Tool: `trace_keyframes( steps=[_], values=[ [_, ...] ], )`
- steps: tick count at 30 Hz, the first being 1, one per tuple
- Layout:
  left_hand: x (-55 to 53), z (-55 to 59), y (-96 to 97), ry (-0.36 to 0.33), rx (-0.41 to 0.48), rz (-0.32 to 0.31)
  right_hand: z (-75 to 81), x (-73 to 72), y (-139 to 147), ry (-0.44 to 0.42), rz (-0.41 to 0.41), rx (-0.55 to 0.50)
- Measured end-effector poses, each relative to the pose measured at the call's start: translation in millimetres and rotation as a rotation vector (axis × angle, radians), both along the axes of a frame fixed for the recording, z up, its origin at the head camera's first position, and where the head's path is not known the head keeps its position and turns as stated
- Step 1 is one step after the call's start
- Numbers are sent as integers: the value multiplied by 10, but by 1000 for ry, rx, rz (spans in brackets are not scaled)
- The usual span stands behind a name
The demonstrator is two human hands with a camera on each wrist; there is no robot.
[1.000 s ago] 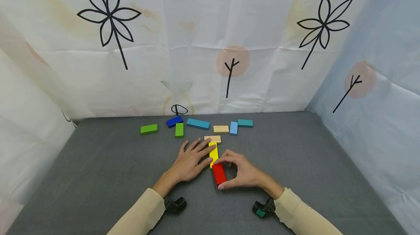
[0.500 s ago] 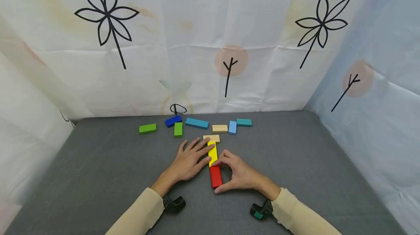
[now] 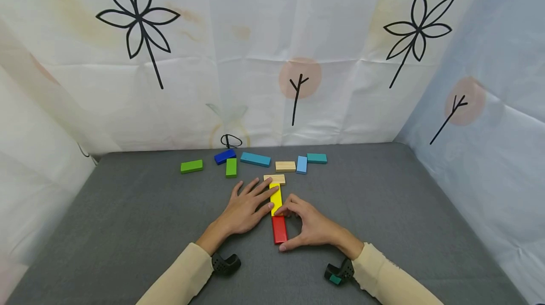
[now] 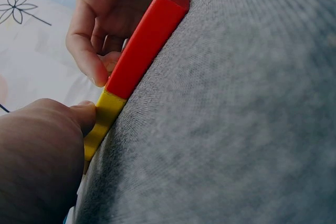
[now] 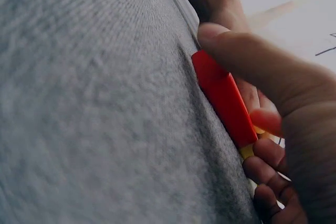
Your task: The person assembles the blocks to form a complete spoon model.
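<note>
A red block lies flat on the grey cloth, its far end against the near end of a yellow block. My right hand spans the red block, index finger at the joint with the yellow one and thumb by the near end. With fingers spread, my left hand lies to the left. Its thumb and index finger touch the yellow block, and another fingertip reaches a plain wooden block crosswise at the far end. In the left wrist view, the red block and yellow block form one row.
Farther back lie green blocks, a dark blue block, a long blue block, another wooden block, a light blue block and a teal block. A white patterned curtain stands behind the grey table.
My right hand has swung the tilted red block left and straightened it, so it lines up behind the yellow block. The left hand has stayed in place.
</note>
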State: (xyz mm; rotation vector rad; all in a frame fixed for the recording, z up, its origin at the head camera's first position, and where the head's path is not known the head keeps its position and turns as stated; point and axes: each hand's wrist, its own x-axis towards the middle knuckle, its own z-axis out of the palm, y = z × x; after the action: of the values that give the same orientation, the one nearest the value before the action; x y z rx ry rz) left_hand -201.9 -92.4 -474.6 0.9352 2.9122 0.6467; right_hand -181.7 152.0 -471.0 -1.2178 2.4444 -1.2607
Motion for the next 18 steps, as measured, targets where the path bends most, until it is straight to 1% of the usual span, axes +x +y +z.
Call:
trace_keyframes(
  steps=[4,18],
  values=[
    [3,6,0,-8,1,0,12,-6,14,-20,3,-27],
    [0,-5,-7,2,9,-9,-24,-14,22,7,12,-70]
  ],
)
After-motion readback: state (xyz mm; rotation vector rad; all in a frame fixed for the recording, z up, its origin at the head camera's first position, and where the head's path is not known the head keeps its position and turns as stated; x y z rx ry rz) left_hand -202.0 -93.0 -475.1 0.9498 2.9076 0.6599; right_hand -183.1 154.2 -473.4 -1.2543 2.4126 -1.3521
